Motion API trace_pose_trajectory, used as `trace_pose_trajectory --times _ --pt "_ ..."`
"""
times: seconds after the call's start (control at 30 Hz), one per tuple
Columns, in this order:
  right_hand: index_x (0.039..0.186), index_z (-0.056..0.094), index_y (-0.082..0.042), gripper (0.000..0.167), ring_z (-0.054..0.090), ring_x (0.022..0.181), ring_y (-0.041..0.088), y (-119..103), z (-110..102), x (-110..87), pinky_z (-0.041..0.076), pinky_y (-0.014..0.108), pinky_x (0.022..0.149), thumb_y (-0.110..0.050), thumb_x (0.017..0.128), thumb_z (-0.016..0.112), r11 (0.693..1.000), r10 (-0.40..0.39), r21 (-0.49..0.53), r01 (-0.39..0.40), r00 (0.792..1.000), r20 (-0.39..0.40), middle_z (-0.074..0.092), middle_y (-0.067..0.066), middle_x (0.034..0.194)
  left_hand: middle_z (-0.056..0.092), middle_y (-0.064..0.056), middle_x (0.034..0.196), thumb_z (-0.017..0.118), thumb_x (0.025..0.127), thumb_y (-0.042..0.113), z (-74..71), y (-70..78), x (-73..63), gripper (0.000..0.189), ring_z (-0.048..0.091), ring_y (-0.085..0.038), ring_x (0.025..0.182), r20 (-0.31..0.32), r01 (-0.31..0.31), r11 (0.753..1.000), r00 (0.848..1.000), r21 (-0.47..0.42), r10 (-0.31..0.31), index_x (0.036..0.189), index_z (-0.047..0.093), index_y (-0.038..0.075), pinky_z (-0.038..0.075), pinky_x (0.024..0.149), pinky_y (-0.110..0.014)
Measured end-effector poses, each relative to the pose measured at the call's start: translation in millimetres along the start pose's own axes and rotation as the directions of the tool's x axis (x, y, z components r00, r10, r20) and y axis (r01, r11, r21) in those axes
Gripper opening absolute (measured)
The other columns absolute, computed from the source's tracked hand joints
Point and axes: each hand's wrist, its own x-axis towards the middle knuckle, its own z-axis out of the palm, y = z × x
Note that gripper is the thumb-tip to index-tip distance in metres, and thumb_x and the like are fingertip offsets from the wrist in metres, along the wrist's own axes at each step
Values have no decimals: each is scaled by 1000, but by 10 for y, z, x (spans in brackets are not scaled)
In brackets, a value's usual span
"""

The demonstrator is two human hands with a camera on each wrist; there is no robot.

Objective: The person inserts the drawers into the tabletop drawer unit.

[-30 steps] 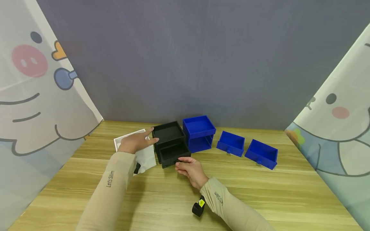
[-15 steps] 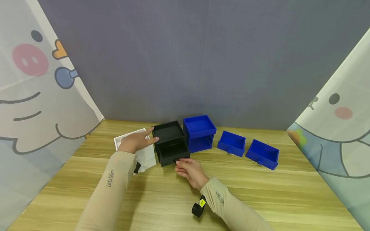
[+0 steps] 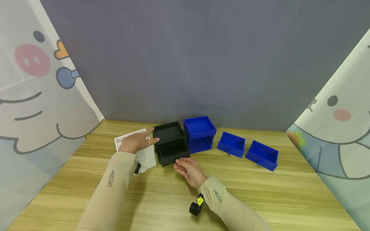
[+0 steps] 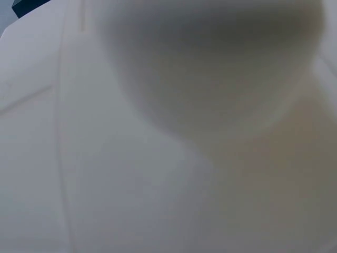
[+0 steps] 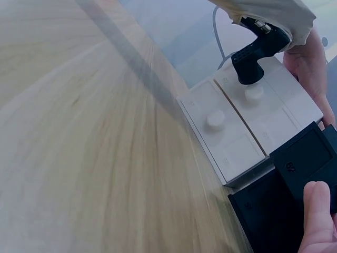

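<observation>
A black cabinet [image 3: 169,132] with a tray-like top stands next to a white cabinet [image 3: 148,156]. Its black drawer [image 3: 169,160] juts out at the front. With thumb and curled fingers my right hand [image 3: 190,171] pinches the drawer's front, around where a knob would sit; the fingers cover that spot. In the right wrist view the thumb [image 5: 317,211] lies against the dark drawer front. My left hand [image 3: 134,142] reaches over the white cabinet, fingers extended, fingertips touching the black cabinet's left top edge. Pale, blurred surfaces fill most of the left wrist view.
Right of the black cabinet stands a blue cabinet [image 3: 199,128] with an open front. Two blue drawers, one nearer [image 3: 231,144] and one farther right [image 3: 262,155], lie on the wooden table [image 3: 162,199]. A grey wall [image 3: 185,64] rises behind.
The black drawer has slid slightly back into its cabinet, and my right hand has shifted a little with it. My left hand stays in place.
</observation>
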Motion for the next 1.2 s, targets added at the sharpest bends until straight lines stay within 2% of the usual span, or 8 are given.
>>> trace_pose_trajectory --times 0.27,0.43,0.57,0.77,1.0,1.2 --pt "99 59 0 11 68 67 10 -19 36 55 53 21 65 7 90 58 999 -33 28 34 999 -41 69 6 80 42 -20 145 33 91 71 15 -5 2 79 52 -44 116 -10 -16 1000 1000 5 16 155 16 29 45 71 -50" --pt "100 60 1 12 68 67 11 -34 33 81 53 21 65 8 90 59 998 -49 36 50 998 -40 69 6 80 44 -20 144 32 89 75 6 20 9 81 55 -42 113 -5 -17 1000 1000 10 17 155 16 30 45 65 -44" --pt "105 59 4 17 68 67 11 -36 36 95 53 22 64 7 89 60 999 -52 -3 52 998 -44 70 9 84 44 -21 144 33 89 74 -9 8 -1 81 57 -41 109 2 -8 1000 1000 11 8 155 15 30 44 63 -43" --pt "110 57 6 22 67 63 9 -28 47 88 52 20 58 8 88 61 997 -58 -63 54 996 -64 71 12 87 42 -21 145 33 90 72 4 -17 0 80 57 -41 107 7 -7 1000 1000 3 7 155 15 29 43 64 -45" --pt "105 60 6 19 66 61 8 -7 95 93 52 20 57 9 86 62 996 -83 -42 79 991 -102 71 10 83 42 -21 145 32 91 71 9 -12 0 79 56 -43 109 7 -4 1000 1000 11 4 155 14 29 44 69 -49" --pt "105 58 8 19 66 63 8 22 133 121 52 20 59 10 86 62 994 -102 -41 98 990 -102 70 7 80 41 -20 146 32 92 71 3 -9 -5 78 53 -44 115 2 -5 1000 1000 9 5 155 14 29 45 72 -50"
